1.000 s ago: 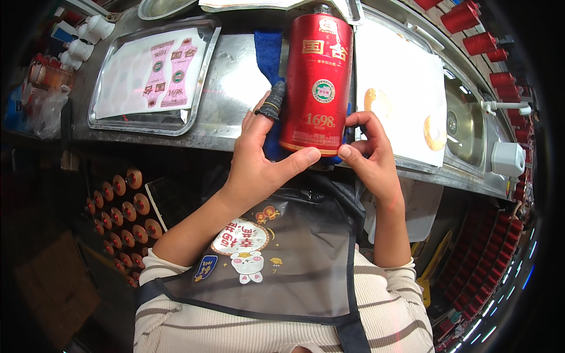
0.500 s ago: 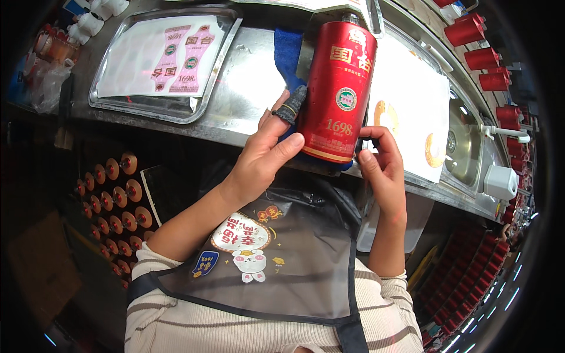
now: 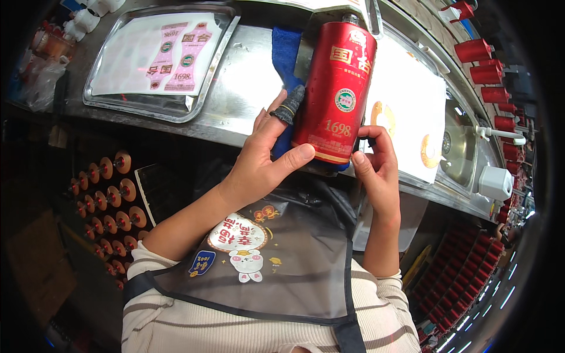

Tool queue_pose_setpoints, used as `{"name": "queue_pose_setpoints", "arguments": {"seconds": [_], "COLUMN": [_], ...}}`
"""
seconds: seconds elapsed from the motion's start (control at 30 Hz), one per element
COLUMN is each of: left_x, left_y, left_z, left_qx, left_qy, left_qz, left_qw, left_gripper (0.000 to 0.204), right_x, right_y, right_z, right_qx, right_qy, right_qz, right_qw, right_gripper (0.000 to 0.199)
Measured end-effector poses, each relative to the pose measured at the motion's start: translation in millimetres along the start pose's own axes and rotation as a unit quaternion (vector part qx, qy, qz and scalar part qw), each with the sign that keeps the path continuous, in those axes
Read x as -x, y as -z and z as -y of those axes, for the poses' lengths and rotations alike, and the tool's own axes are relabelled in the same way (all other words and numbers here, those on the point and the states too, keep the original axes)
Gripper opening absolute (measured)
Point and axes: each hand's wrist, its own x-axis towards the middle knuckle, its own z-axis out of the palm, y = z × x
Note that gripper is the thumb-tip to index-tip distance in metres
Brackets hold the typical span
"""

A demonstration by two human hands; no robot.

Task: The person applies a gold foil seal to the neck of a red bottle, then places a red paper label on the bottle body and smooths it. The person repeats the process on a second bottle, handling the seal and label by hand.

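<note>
Steel bench (image 3: 235, 88) with label tray (image 3: 112, 103), blue cloth (image 3: 285, 50), white sheet (image 3: 406, 112)

The red bottle (image 3: 336, 97) is a tall cylinder with a glossy, deep red surface. It carries gold characters near its top, a small round green and white seal at mid height, and a narrow gold band just above its base. A short dark neck shows at its far end. It lies tilted, its base toward the near edge of the steel worktop (image 3: 241, 82) and its top leaning away and slightly right. It rests over a blue cloth (image 3: 286, 53), which shows along its left side and under its base. Its left flank and its lower right corner are clasped, so the base is partly covered.
</note>
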Motion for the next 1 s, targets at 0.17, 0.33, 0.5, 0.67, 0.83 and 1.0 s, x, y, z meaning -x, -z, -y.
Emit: {"name": "queue_pose_setpoints", "arguments": {"seconds": [0.17, 0.33, 0.5, 0.67, 0.83, 1.0], "left_x": [-1, -2, -3, -2, -2, -5], "left_y": [-3, -4, -3, -7, -5, -12], "left_z": [-6, -5, -15, -16, -17, -23], "left_qx": [-0.032, -0.024, -0.087, -0.105, -0.117, -0.118], "left_qy": [-0.014, -0.021, -0.036, -0.044, -0.042, -0.053], "left_qz": [-0.008, -0.010, -0.020, -0.042, -0.038, -0.052], "left_qw": [0.999, 0.999, 0.995, 0.993, 0.991, 0.990], "left_gripper": [0.074, 0.073, 0.062, 0.054, 0.057, 0.062], "right_x": [0, -1, -1, 0, 0, 0], "right_y": [3, 4, 0, 2, 1, -5], "right_z": [-2, -7, 0, -6, -6, 2], "right_qx": [0.017, 0.014, -0.030, 0.030, 0.003, -0.022], "right_qy": [0.007, 0.015, -0.002, 0.016, 0.015, 0.008], "right_qz": [0.026, 0.020, 0.008, 0.024, 0.020, 0.009], "right_qw": [1.000, 1.000, 1.000, 0.999, 1.000, 1.000], "right_gripper": [0.041, 0.042, 0.044, 0.045, 0.045, 0.045]}}
